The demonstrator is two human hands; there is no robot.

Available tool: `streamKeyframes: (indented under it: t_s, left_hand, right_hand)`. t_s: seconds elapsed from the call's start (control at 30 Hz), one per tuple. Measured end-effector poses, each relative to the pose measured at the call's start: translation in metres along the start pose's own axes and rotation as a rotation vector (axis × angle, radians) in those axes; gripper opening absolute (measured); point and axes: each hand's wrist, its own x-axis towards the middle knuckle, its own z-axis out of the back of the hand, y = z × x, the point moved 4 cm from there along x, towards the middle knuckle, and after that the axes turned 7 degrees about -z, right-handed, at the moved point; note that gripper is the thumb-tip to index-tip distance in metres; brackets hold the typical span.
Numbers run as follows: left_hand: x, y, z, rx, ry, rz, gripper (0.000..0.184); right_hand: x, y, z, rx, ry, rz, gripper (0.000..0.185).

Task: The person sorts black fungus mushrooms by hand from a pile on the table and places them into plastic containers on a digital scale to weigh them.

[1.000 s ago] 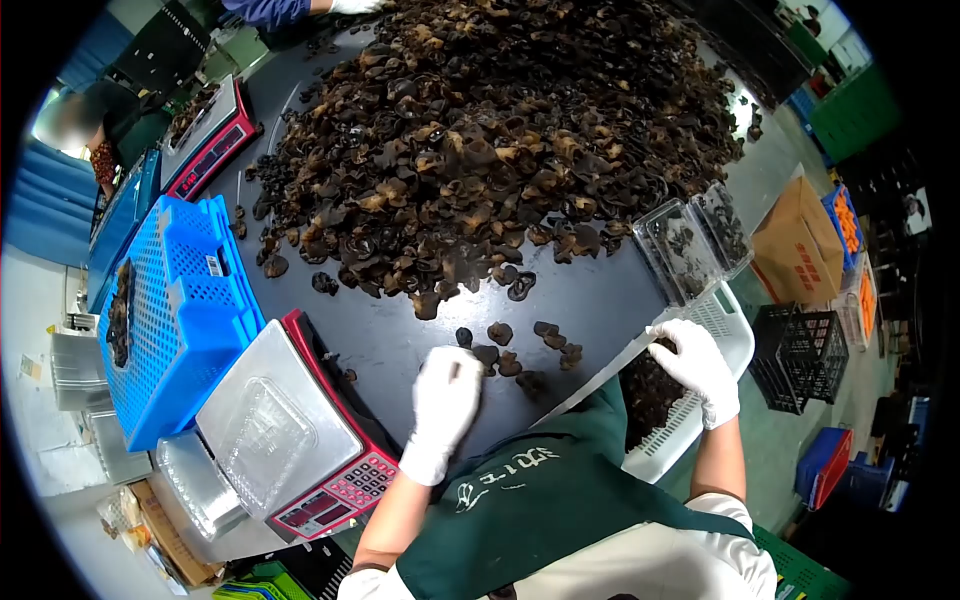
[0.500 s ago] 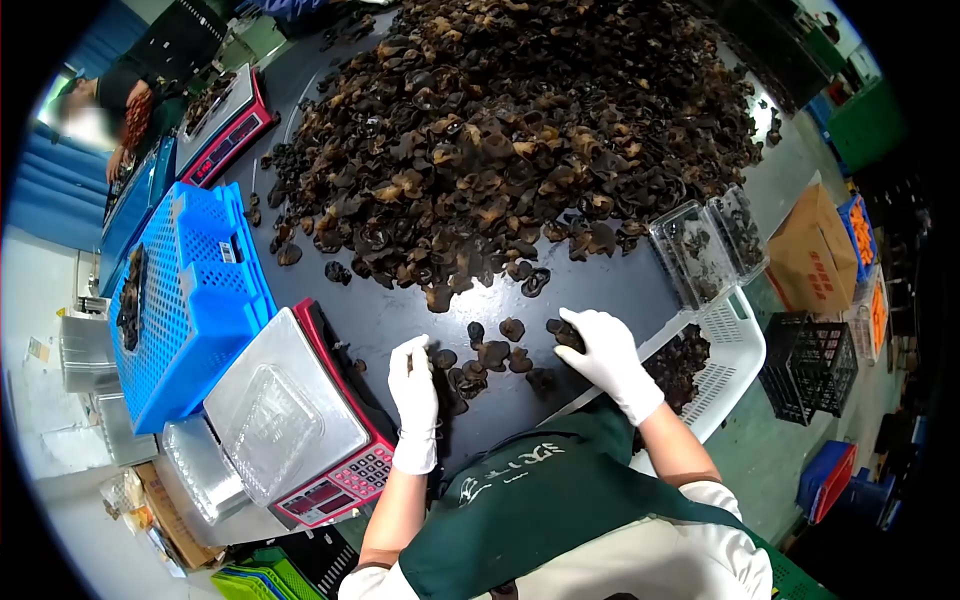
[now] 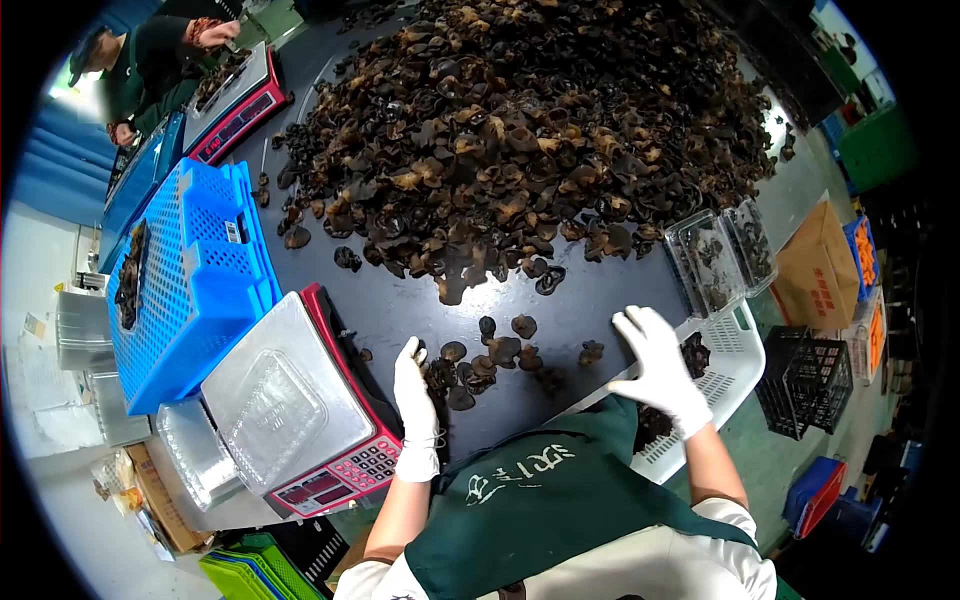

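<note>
Several dark brown wood ear mushrooms (image 3: 503, 350) lie in a loose group on the dark table in front of me. My left hand (image 3: 416, 405), in a white glove, stands at the left side of this group with its fingers stretched out, close to the nearest pieces. At the right, my white-gloved right hand (image 3: 660, 365) is spread, with nothing in it. A single wood ear (image 3: 591, 353) lies just left of its fingers. Under and beyond that hand is a white basket (image 3: 735, 375) with more dark mushrooms in it.
A large wood ear heap (image 3: 520, 140) covers the far table. At left stand a red-edged scale (image 3: 290, 390), a blue crate (image 3: 190, 290) and clear plastic boxes (image 3: 200, 450). An open clear box (image 3: 705, 265) sits at the basket's far end. A co-worker (image 3: 150, 75) stands by another scale (image 3: 235, 110).
My right hand has moved right, away from a wood ear at its fingertips, and spread open; that piece lies on the table. My left hand stays beside the group. The co-worker has raised a hand.
</note>
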Motion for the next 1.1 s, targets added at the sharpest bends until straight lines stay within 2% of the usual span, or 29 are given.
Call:
streamKeyframes:
  t_s: [0.03,0.1,0.17,0.2,0.23,0.3,0.37,0.43,0.47,0.5,0.53,0.57,0.6,0.63,0.7,0.73,0.77,0.8,0.83,0.87,0.9,0.93,0.97,1.0,1.03,1.07,1.1]
  left_hand:
    - [0.001,0.002,0.001,0.106,0.007,-0.064,0.046]
    - [-0.014,-0.023,-0.02,0.183,0.097,-0.035,0.066]
    - [-0.024,-0.041,-0.029,0.597,0.263,-0.441,0.092]
    - [-0.027,-0.045,-0.033,0.607,0.311,-0.517,0.109]
    - [-0.026,-0.047,-0.038,0.614,0.376,-0.608,0.111]
    - [-0.028,-0.045,-0.046,0.925,0.443,-0.788,0.112]
    - [-0.023,-0.037,-0.052,1.077,0.514,-0.75,0.102]
    - [-0.022,-0.057,-0.058,0.973,0.536,-0.657,0.081]
    - [-0.024,-0.049,-0.055,1.002,0.445,-0.756,0.069]
    - [-0.028,-0.046,-0.055,1.029,0.352,-0.854,0.057]
    - [-0.032,-0.044,-0.053,1.013,0.273,-0.858,0.038]
    - [-0.033,-0.046,-0.053,1.011,0.265,-0.858,0.038]
    - [-0.032,-0.046,-0.052,0.976,0.252,-0.784,0.034]
    - [-0.031,-0.044,-0.051,0.939,0.238,-0.707,0.029]
    - [-0.03,-0.04,-0.046,0.92,0.241,-0.715,0.027]
    - [-0.027,-0.035,-0.041,0.601,0.228,-0.522,0.026]
    - [-0.024,-0.028,-0.037,0.284,0.212,-0.326,0.025]
    - [-0.026,-0.044,-0.034,0.185,0.197,-0.121,0.023]
    - [-0.03,-0.07,-0.03,0.176,0.188,-0.118,0.023]
    - [-0.032,-0.085,-0.019,0.127,0.18,-0.067,0.023]
    - [-0.037,-0.112,-0.007,0.145,0.135,-0.019,0.023]
    - [-0.04,-0.138,0.007,0.23,0.075,-0.092,0.022]
    - [-0.04,-0.156,0.027,0.282,-0.026,-0.303,0.019]
    - [-0.041,-0.18,0.045,0.268,-0.132,-0.299,0.014]
    - [-0.037,-0.19,0.067,0.347,-0.293,-0.36,0.013]
    - [-0.028,-0.194,0.098,0.46,-0.33,-0.351,0.014]
    - [-0.022,-0.203,0.117,0.51,-0.333,-0.398,0.014]
  right_hand:
    - [0.001,0.005,-0.02,0.051,0.005,0.026,0.099]
    - [0.009,0.026,-0.045,0.039,0.009,0.048,0.1]
    - [0.025,0.041,-0.059,0.184,-0.046,0.144,0.101]
    - [0.037,0.052,-0.063,0.234,-0.05,0.21,0.101]
    - [0.048,0.064,-0.065,0.281,-0.054,0.275,0.101]
    - [0.07,0.091,-0.061,0.302,0.007,0.399,0.102]
    - [0.085,0.112,-0.066,0.278,0.043,0.503,0.092]
    - [0.099,0.121,-0.08,0.241,0.139,0.622,0.087]
    - [0.099,0.124,-0.076,0.238,-0.003,0.66,0.066]
    - [0.098,0.123,-0.082,0.238,-0.001,0.669,0.066]
    - [0.099,0.12,-0.094,0.254,0.039,0.664,0.056]
    - [0.101,0.124,-0.093,0.269,0.08,0.656,0.046]
    - [0.097,0.13,-0.078,0.264,-0.062,0.669,0.024]
    - [0.095,0.129,-0.08,0.258,-0.056,0.674,0.024]
    - [0.092,0.123,-0.081,0.378,-0.224,0.522,0.021]
    - [0.094,0.12,-0.081,0.559,-0.277,0.435,0.016]
    - [0.095,0.114,-0.087,0.909,-0.181,0.206,0.013]
    - [0.098,0.109,-0.091,1.176,-0.04,-0.063,0.011]
    - [0.097,0.107,-0.092,1.425,0.105,-0.349,0.011]
    - [0.098,0.105,-0.094,1.742,0.345,-0.551,0.015]
    - [0.097,0.106,-0.101,1.944,0.429,-0.657,0.017]
    - [0.096,0.108,-0.105,2.074,0.551,-0.694,0.019]
    - [0.095,0.11,-0.108,2.201,0.68,-0.728,0.021]
    - [0.095,0.111,-0.111,2.196,0.681,-0.727,0.021]
    - [0.094,0.118,-0.113,2.317,0.808,-0.717,0.022]
    - [0.094,0.126,-0.114,2.433,0.945,-0.703,0.023]
    - [0.096,0.133,-0.111,2.425,0.962,-0.701,0.023]
